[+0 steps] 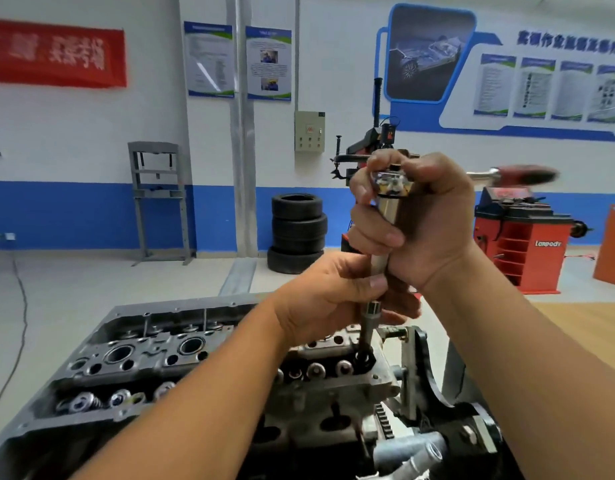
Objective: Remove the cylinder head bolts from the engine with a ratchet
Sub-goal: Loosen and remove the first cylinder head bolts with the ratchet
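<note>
Two bare forearms reach up from the bottom of the frame over an engine (181,375) with its top cover off, valve springs and round openings showing along the cylinder head. The left hand (328,296) curls around the lower part of a long metal extension bar (380,261), thumb pressed against the shaft, just above a socket (369,327) that stands upright with its tip at a dark bolt hole (363,358) near the right end of the head. The right hand (420,220) wraps around the top of the bar and the shiny head of the ratchet (392,181), fingers closed over it; the ratchet's red handle (527,174) sticks out to the right, blurred. No bolt itself can be made out at the socket's tip. At the engine's right end sit a toothed belt (384,424) and a black bracket (434,386). Behind, on the workshop floor, a stack of tyres (297,233) stands against a white and blue wall, with a grey press frame (158,202) to the left and a red wheel balancer (520,240) to the right. A red banner (56,57), posters (238,60) and a blue display board (506,71) hang on the wall, and a small grey switch box (309,131) sits beside a pillar.
</note>
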A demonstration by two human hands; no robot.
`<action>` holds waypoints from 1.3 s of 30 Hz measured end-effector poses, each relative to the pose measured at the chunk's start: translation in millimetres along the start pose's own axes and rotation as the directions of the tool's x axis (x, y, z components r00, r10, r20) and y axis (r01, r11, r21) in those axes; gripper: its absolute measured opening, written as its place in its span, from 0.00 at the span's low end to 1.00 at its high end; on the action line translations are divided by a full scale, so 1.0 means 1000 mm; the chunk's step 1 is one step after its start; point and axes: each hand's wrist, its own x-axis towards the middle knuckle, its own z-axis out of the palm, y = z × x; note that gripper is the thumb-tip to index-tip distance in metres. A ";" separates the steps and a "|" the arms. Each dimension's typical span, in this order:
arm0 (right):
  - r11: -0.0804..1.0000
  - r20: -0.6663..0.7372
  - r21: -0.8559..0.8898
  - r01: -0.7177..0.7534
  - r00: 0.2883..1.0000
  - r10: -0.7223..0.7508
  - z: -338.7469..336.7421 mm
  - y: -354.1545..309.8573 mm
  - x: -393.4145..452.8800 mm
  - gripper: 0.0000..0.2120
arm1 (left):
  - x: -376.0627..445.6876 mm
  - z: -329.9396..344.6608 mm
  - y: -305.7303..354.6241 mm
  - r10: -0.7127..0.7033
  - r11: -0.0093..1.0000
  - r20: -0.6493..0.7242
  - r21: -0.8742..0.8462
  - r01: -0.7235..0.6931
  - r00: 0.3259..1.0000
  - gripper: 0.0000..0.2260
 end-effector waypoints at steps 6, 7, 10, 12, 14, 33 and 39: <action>0.955 -0.208 -0.249 0.159 0.955 -0.213 -0.001 0.012 0.005 0.10 | 0.002 0.001 -0.011 0.050 0.999 -0.094 0.009 -0.050 0.994 0.10; 0.906 -0.279 -0.355 0.230 0.899 -0.338 -0.001 0.014 0.003 0.10 | 0.003 0.005 -0.011 0.053 0.998 -0.127 0.039 -0.049 0.990 0.09; 0.811 -0.317 -0.490 0.321 0.801 -0.509 0.000 0.014 0.002 0.07 | 0.005 0.023 -0.019 0.092 0.989 -0.232 0.134 -0.062 0.968 0.10; 0.885 -0.280 -0.392 0.250 0.884 -0.374 -0.002 0.010 0.001 0.09 | 0.004 0.031 -0.026 0.162 0.973 -0.312 0.211 -0.098 0.936 0.11; 0.974 -0.142 -0.182 0.137 0.976 -0.164 -0.004 0.004 0.001 0.08 | 0.002 0.036 -0.031 0.220 0.952 -0.355 0.283 -0.120 0.908 0.12; 0.999 -0.015 -0.003 -0.052 0.999 0.052 0.004 -0.002 -0.002 0.09 | -0.014 0.047 -0.029 0.258 0.942 -0.461 0.317 -0.114 0.849 0.10; 0.992 -0.079 -0.110 0.060 0.995 -0.069 -0.002 0.002 -0.008 0.08 | -0.020 0.045 -0.020 0.232 0.890 -0.475 0.456 0.012 0.849 0.10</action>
